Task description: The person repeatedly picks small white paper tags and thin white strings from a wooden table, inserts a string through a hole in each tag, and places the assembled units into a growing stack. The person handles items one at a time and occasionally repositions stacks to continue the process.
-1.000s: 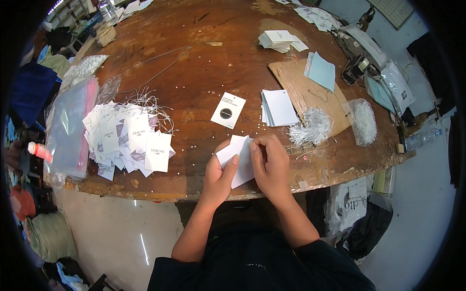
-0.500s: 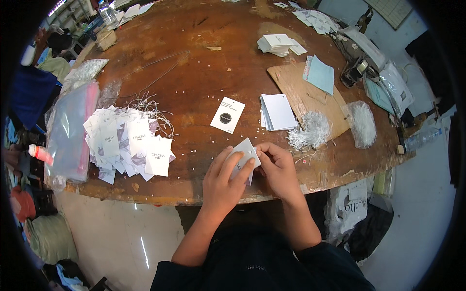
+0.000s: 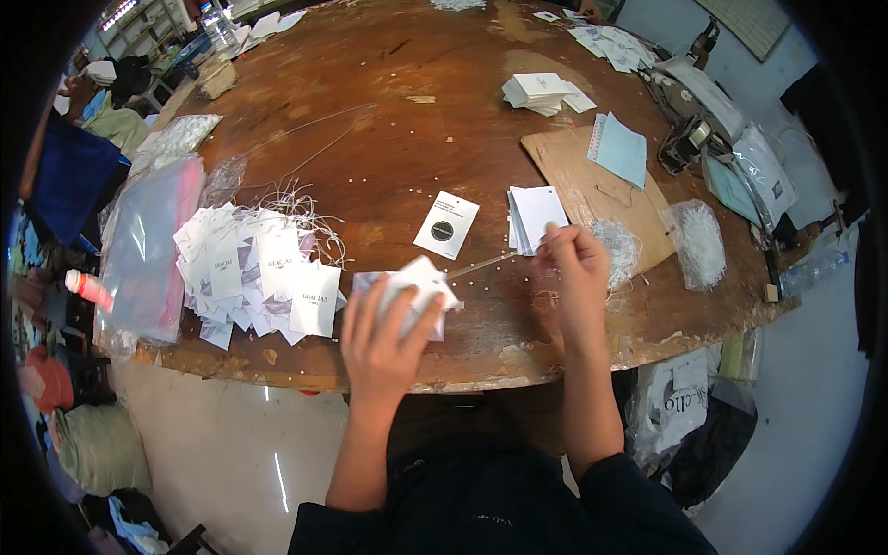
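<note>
My left hand [image 3: 381,324] is closed on a few white hang tags [image 3: 423,275], fingers across their top, low over the near table edge. A thin white string [image 3: 486,265] runs taut from the tags to my right hand [image 3: 575,264], which pinches its other end, raised to the right. Between and beyond the hands lies a single white tag with a black circle [image 3: 447,225]. A fanned stack of white tags [image 3: 538,215] lies just beyond my right fingers. Partly hidden behind that hand is a bundle of white strings [image 3: 618,248].
Left of my hands, a heap of strung tags [image 3: 231,268] spreads beside clear plastic bags [image 3: 153,254]. A wooden board [image 3: 592,166] carries a light blue card [image 3: 618,153]. Further off stands another tag stack [image 3: 536,91]. A bag of strings [image 3: 696,245] lies right.
My right hand has moved away from the tags, up and right, drawing the string out straight. My left hand has shifted left with the tags. The whole view has shifted slightly.
</note>
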`<state>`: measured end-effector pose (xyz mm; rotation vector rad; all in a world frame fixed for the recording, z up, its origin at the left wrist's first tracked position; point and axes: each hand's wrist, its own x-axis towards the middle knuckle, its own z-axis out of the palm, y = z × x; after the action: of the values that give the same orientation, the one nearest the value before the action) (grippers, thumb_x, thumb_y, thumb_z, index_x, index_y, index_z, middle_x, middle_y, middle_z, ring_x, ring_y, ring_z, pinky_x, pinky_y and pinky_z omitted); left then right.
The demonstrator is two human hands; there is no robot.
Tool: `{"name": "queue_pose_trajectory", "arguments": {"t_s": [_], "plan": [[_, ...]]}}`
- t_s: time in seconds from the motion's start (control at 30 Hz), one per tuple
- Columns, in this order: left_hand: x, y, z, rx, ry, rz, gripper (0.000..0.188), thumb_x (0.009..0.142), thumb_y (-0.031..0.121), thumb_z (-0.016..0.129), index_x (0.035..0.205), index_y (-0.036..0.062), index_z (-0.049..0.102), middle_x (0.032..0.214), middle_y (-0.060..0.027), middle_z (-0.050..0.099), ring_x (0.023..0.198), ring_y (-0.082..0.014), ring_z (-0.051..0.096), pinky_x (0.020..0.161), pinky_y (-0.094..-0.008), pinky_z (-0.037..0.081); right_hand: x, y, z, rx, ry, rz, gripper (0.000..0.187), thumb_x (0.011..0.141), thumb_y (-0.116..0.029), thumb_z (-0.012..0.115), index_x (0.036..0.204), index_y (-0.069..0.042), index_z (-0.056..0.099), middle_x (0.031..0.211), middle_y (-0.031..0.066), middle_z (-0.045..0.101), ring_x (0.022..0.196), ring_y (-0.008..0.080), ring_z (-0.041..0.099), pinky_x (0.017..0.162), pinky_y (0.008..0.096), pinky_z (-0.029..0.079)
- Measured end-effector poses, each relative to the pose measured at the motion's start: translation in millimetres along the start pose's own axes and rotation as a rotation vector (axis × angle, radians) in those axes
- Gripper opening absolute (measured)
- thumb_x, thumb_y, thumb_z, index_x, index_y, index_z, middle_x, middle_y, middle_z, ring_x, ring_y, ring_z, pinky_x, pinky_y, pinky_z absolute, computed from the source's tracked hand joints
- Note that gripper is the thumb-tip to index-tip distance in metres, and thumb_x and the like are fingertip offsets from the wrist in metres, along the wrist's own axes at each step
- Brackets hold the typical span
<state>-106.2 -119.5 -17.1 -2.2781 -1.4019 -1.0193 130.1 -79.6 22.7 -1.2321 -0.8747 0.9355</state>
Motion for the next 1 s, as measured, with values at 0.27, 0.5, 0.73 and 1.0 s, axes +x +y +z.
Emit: {"name": "queue_pose_trajectory", "arguments": {"t_s": [0.27,0.5,0.73,1.0], "plan": [[7,-73,-16,0.440,-0.200,-0.446,0.047,0.093,0.020,0.066,0.139,0.0176,0.058,0.140,-0.0098,0.052,0.137,-0.0317,0.046,0.113,-0.0600,0.033,18,14,-14,-0.672,-0.019,-0.298,0.023,0.092,-0.020,0.073,0.098,0.002,0.070,0.087,0.0102,0.069,0.080,0.0230,0.062,0.075,0.0342,0.050],[41,-57,0,0.267,-0.236,-0.409,0.053,0.095,0.044,0.064,0.132,0.0065,0.062,0.142,-0.0120,0.053,0.132,-0.0346,0.050,0.111,-0.0606,0.031,22,36,-25,-1.163,0.171,-0.538,0.036,0.082,-0.030,0.081,0.103,-0.001,0.072,0.111,0.0167,0.066,0.102,0.0374,0.060,0.087,0.0471,0.048],[99,6,61,0.010,-0.596,-0.357,0.068,0.086,0.047,0.074,0.134,0.0012,0.059,0.118,-0.0134,0.063,0.114,-0.0323,0.060,0.087,-0.0425,0.057,22,43,-22,-1.278,0.145,-0.433,0.048,0.078,-0.037,0.082,0.108,-0.002,0.071,0.119,0.0183,0.063,0.107,0.0364,0.059,0.087,0.0499,0.047],[101,2,80,-0.133,-0.441,-0.356,0.064,0.079,0.024,0.084,0.132,-0.0014,0.060,0.108,-0.0133,0.062,0.100,-0.0285,0.063,0.085,-0.0369,0.056,18,47,-22,-1.273,0.188,-0.487,0.041,0.081,-0.032,0.079,0.110,-0.004,0.071,0.125,0.0169,0.061,0.112,0.0367,0.057,0.089,0.0492,0.046]]}}
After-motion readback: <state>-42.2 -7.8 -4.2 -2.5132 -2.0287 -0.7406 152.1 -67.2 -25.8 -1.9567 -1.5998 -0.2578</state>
